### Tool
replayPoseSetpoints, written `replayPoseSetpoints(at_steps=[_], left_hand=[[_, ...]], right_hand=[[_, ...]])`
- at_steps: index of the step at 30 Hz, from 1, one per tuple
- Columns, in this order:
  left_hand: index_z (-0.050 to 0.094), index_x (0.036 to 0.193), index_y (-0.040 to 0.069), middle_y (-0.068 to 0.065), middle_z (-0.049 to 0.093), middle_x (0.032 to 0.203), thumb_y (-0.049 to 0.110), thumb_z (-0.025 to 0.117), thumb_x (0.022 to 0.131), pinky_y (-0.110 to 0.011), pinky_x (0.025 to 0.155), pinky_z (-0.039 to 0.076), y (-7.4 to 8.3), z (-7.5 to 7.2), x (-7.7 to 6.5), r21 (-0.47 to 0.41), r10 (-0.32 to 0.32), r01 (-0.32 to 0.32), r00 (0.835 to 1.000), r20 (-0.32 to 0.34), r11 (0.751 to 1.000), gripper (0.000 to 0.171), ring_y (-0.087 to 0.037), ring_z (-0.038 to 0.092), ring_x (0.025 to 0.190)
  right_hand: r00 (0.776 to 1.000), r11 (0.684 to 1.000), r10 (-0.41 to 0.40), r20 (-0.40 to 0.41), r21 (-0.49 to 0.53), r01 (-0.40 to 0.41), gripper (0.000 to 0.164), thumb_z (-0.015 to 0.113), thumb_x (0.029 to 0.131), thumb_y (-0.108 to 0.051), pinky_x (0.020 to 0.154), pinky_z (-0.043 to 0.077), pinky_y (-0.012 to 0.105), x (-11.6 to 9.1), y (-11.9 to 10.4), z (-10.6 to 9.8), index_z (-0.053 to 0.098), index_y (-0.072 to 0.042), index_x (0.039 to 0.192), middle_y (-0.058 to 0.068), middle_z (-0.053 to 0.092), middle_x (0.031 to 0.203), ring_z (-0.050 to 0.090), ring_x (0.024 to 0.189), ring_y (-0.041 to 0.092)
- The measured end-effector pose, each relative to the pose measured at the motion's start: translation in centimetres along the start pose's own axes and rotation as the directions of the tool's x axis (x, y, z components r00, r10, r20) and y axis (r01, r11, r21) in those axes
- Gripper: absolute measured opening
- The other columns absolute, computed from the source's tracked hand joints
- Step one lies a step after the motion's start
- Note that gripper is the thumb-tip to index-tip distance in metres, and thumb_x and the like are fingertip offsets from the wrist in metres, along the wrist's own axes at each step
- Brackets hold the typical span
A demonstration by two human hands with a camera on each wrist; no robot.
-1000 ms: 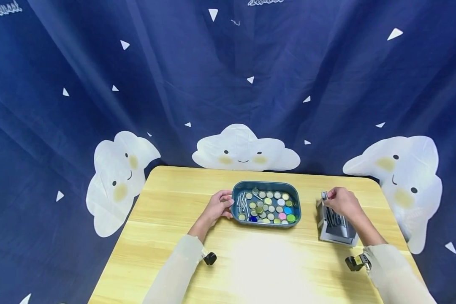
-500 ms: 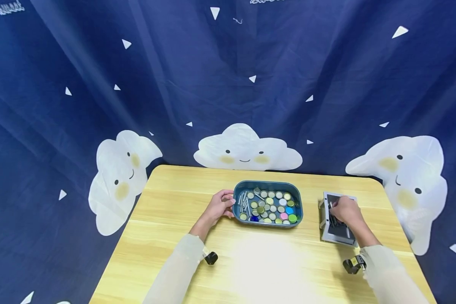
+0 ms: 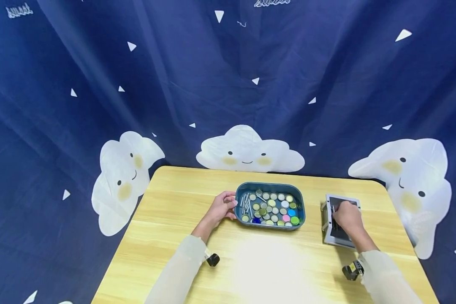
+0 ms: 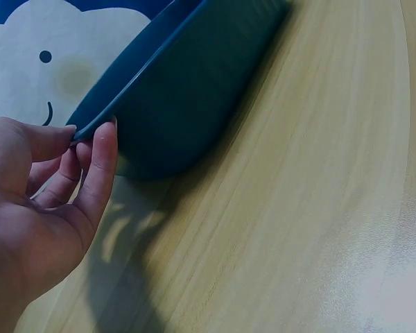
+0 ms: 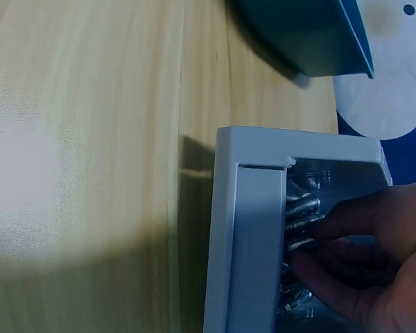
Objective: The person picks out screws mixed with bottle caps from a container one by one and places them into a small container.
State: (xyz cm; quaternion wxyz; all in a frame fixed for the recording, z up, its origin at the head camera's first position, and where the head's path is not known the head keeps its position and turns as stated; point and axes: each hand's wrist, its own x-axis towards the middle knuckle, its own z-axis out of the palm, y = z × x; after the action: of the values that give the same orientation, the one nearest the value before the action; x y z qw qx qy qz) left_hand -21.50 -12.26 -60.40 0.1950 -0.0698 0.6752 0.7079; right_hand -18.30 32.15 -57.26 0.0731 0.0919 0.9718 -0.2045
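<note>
My left hand (image 3: 219,208) pinches the left end of a blue plastic tub (image 3: 269,226), thumb over the rim and fingers outside, as the left wrist view shows. Inside the tub, slim silver metal rods (image 3: 245,204) lie at the left, and many round bottle caps (image 3: 275,210) cover the rest. My right hand (image 3: 347,217) reaches down into a grey open-topped box (image 5: 256,236). Its thumb and index finger pinch a short metal rod (image 5: 301,244) among other shiny metal pieces (image 5: 305,206) there. The palm hides part of the box's inside.
A pale wooden table (image 3: 197,185) carries both containers, the box to the right of the tub. A dark blue curtain (image 3: 197,63) with white clouds hangs behind the table's back edge. Small black cameras (image 3: 213,259) are strapped at both wrists.
My right hand has moved from over the grey box's back left corner, where it held metal pieces, down into the box. The left hand keeps its grip on the tub; the head view shifts slightly.
</note>
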Motion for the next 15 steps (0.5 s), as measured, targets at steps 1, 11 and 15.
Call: replayPoseSetpoints(at_steps=[1, 11, 15], left_hand=[[0.052, 0.144, 0.002, -0.006, 0.059, 0.107, 0.001, 0.064, 0.098, -0.029, 0.054, 0.063, 0.0, 0.0, 0.0, 0.001, 0.0, 0.0, 1.0, 0.002, 1.0, 0.048, -0.018, 0.063, 0.07], [0.052, 0.143, 0.001, -0.006, 0.059, 0.107, 0.0, 0.063, 0.098, -0.028, 0.052, 0.062, 0.0, 0.2, 0.0, 0.006, 0.011, -0.011, 1.0, -0.002, 1.0, 0.046, -0.017, 0.063, 0.068], [0.054, 0.141, 0.002, -0.005, 0.058, 0.106, 0.001, 0.063, 0.099, -0.031, 0.054, 0.063, -0.1, 0.2, -0.1, 0.01, 0.008, -0.008, 1.0, -0.006, 1.0, 0.044, -0.015, 0.062, 0.067]], right_hand=[[1.0, 1.0, 0.003, -0.003, 0.003, -0.003, 0.037, 0.061, 0.079, -0.005, 0.052, 0.046, 0.039, 0.0, 0.0, -0.1, 0.04, -0.017, 0.052, 0.008, 0.052, 0.058, 0.05, 0.059, 0.027], [0.993, 0.994, 0.05, -0.104, 0.097, -0.04, 0.013, 0.065, 0.082, -0.012, 0.055, 0.05, 0.041, -0.7, -1.1, -1.7, 0.068, -0.002, 0.075, 0.017, 0.068, 0.074, 0.06, 0.067, 0.032], [0.989, 0.993, 0.045, -0.143, 0.112, -0.029, 0.015, 0.064, 0.084, -0.012, 0.063, 0.054, 0.049, -0.6, -2.1, -2.1, 0.069, 0.001, 0.086, 0.022, 0.072, 0.086, 0.063, 0.073, 0.036]])
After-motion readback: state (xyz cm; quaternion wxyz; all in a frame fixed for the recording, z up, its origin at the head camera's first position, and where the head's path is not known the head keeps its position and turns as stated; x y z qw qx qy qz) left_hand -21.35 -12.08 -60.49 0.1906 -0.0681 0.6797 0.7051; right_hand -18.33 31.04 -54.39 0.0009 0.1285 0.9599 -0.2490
